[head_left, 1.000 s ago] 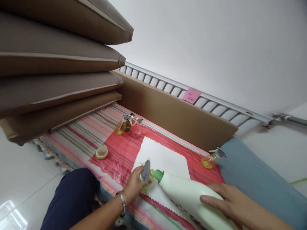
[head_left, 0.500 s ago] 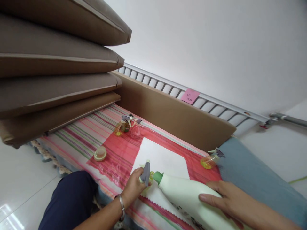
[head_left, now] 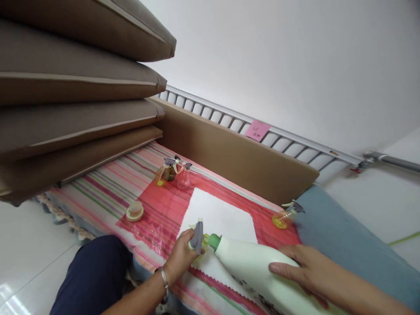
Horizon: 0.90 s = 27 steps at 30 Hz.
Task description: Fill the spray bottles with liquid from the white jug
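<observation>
Striped cloth [head_left: 111,181] spreads beneath; my left hand [head_left: 181,253] clasps a spray head [head_left: 197,237], my right hand [head_left: 303,266] a tilted bottle [head_left: 249,262], barely shifted; pouring likely continues.

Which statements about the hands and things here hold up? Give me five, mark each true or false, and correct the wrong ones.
1. The right hand holds a pale green bottle. True.
2. The left hand is empty. False: the left hand grips a grey spray head.
3. A pink note is on the radiator. True.
4. The round lid sits on the white sheet. False: the round lid is to the left of the white sheet, near the edge of the red sheet.
5. The green end of the pale green bottle points toward the left hand. True.
</observation>
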### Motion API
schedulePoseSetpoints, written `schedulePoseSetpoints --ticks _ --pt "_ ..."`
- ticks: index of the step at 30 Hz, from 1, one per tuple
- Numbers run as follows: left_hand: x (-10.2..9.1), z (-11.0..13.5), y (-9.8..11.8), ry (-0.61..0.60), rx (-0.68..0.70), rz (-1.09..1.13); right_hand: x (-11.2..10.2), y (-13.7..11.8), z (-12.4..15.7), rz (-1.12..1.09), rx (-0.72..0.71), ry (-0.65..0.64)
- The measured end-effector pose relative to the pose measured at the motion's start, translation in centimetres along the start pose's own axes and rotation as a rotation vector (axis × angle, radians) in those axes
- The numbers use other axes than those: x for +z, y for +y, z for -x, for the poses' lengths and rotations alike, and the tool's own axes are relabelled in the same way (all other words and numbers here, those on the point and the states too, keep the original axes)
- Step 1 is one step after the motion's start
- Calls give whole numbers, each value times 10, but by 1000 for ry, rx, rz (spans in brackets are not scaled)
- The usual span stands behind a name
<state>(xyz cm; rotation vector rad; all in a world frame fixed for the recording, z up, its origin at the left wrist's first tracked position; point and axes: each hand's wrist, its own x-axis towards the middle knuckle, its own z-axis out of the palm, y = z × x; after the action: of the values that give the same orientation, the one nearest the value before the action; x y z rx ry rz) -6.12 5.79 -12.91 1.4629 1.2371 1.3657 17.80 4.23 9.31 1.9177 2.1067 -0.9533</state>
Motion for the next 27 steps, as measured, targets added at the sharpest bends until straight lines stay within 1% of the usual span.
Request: schedulePoseSetpoints --ticks 12,19,27 --pt "2 -1 -5 -8 1 29 -1 -3 0 -4 22 -22" --pt "2 -1 -9 -5 -2 36 0 0 -1 17 24 -16" --pt "0 -1 -3 17 -23 62 0 1 1 10 34 -8"
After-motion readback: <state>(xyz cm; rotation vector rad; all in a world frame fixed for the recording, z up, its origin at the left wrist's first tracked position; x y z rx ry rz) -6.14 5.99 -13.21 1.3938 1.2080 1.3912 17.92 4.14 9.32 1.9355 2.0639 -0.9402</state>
